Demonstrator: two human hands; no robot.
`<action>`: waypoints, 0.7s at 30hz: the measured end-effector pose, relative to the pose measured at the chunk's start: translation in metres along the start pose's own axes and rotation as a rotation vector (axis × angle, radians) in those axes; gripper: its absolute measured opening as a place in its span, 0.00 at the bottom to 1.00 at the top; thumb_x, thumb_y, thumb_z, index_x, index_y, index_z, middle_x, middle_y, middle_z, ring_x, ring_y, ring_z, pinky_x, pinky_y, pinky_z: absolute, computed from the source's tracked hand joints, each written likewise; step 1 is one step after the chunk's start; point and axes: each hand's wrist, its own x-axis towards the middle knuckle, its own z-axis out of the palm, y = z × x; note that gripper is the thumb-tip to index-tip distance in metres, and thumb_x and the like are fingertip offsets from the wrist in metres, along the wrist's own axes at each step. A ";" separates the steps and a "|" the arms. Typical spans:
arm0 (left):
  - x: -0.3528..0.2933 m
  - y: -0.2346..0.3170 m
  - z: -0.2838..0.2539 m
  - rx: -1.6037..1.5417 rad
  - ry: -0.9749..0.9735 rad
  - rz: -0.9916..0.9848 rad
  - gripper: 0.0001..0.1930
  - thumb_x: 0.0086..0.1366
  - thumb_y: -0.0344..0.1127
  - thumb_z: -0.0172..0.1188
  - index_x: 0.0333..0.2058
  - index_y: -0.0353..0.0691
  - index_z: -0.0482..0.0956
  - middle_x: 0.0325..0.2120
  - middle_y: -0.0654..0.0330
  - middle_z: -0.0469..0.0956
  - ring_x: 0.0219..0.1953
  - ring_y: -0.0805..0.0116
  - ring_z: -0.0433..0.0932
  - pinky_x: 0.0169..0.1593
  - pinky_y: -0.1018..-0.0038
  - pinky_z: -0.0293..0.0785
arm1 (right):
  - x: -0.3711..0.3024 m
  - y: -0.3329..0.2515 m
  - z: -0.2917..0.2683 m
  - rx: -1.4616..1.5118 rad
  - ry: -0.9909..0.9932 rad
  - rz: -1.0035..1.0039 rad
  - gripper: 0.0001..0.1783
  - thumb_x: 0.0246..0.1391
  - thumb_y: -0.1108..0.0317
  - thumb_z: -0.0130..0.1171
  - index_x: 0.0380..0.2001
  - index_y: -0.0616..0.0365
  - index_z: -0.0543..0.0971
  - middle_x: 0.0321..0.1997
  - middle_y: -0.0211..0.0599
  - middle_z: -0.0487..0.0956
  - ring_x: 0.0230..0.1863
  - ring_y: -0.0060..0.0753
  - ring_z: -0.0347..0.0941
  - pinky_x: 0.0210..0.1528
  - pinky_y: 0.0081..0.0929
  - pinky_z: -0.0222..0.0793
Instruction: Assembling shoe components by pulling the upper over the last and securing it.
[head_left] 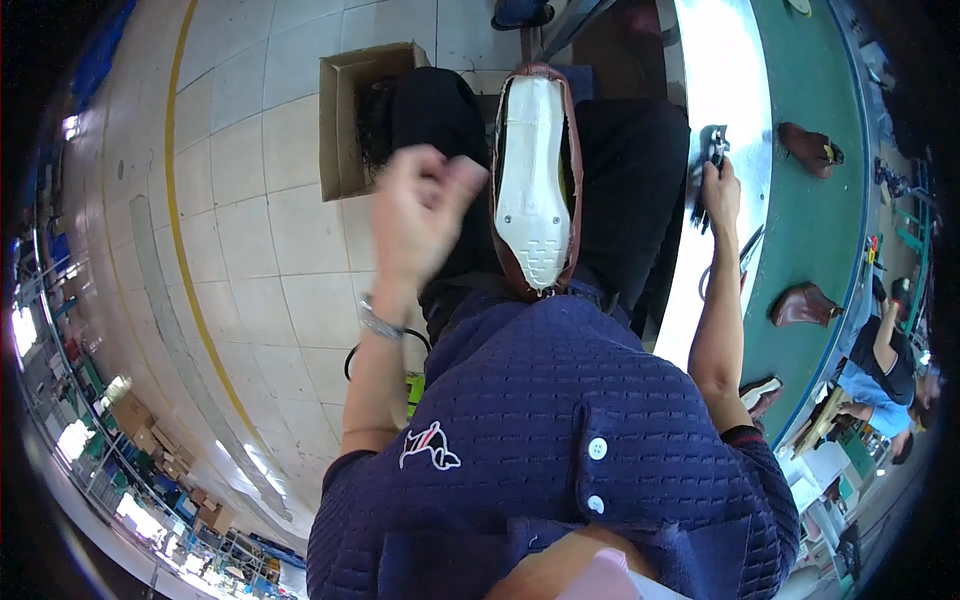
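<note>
A brown leather shoe upper sits sole side up between my thighs, stretched over a last. Its white insole board faces me, with two small metal fasteners near the heel end. My left hand hovers just left of the shoe, apart from it. Its fingers look curled but are smeared by motion, and whether anything is in them does not show. Over on the shiny metal bench strip to the right, my right hand is closed around dark metal pliers.
A cardboard box with dark contents stands on the tiled floor beside my left knee. Beyond the metal strip runs a green conveyor belt carrying brown shoes. People are at the far right.
</note>
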 end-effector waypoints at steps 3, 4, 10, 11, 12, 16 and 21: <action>-0.042 0.007 0.031 0.159 -0.120 0.121 0.20 0.63 0.50 0.61 0.26 0.36 0.73 0.22 0.56 0.75 0.21 0.56 0.75 0.27 0.69 0.71 | -0.025 -0.043 -0.023 0.787 -0.137 0.312 0.22 0.63 0.57 0.45 0.46 0.66 0.77 0.33 0.38 0.79 0.36 0.30 0.74 0.44 0.28 0.66; -0.046 0.005 0.035 0.151 -0.110 0.114 0.20 0.63 0.50 0.61 0.26 0.36 0.73 0.22 0.56 0.75 0.21 0.56 0.75 0.27 0.69 0.71 | -0.042 -0.063 -0.036 0.798 -0.164 0.251 0.20 0.64 0.60 0.47 0.49 0.64 0.76 0.33 0.36 0.78 0.35 0.27 0.74 0.41 0.25 0.67; -0.050 -0.008 0.035 -0.255 -0.115 -0.020 0.14 0.69 0.40 0.53 0.37 0.32 0.79 0.17 0.50 0.71 0.19 0.56 0.72 0.24 0.68 0.65 | -0.123 -0.171 -0.103 0.461 -0.826 -0.092 0.36 0.62 0.70 0.51 0.70 0.53 0.50 0.36 0.38 0.80 0.37 0.28 0.76 0.40 0.22 0.70; -0.051 -0.013 0.033 -0.262 -0.118 -0.013 0.14 0.69 0.40 0.53 0.37 0.32 0.79 0.17 0.50 0.71 0.19 0.56 0.72 0.24 0.68 0.65 | -0.131 -0.181 -0.106 0.331 -0.991 -0.150 0.40 0.60 0.70 0.52 0.71 0.48 0.46 0.37 0.40 0.80 0.35 0.33 0.78 0.41 0.28 0.73; -0.050 -0.017 0.033 -0.284 -0.144 -0.006 0.14 0.69 0.40 0.53 0.37 0.32 0.79 0.17 0.49 0.71 0.19 0.57 0.72 0.24 0.69 0.64 | -0.140 -0.185 -0.099 0.269 -1.000 -0.388 0.41 0.59 0.73 0.51 0.71 0.44 0.46 0.39 0.43 0.80 0.35 0.37 0.79 0.39 0.31 0.75; -0.048 -0.011 0.035 -0.075 -0.119 0.172 0.14 0.67 0.36 0.55 0.40 0.26 0.77 0.21 0.49 0.76 0.23 0.58 0.77 0.28 0.70 0.72 | -0.171 -0.236 -0.091 -0.400 -0.925 -0.799 0.45 0.56 0.77 0.51 0.71 0.34 0.46 0.40 0.60 0.78 0.40 0.52 0.80 0.38 0.42 0.78; -0.051 -0.016 0.041 0.098 -0.103 0.323 0.22 0.66 0.33 0.56 0.54 0.23 0.69 0.37 0.47 0.81 0.36 0.58 0.82 0.40 0.73 0.78 | -0.178 -0.237 -0.081 -0.569 -0.801 -0.896 0.46 0.57 0.74 0.52 0.71 0.26 0.45 0.40 0.62 0.77 0.39 0.55 0.80 0.36 0.43 0.79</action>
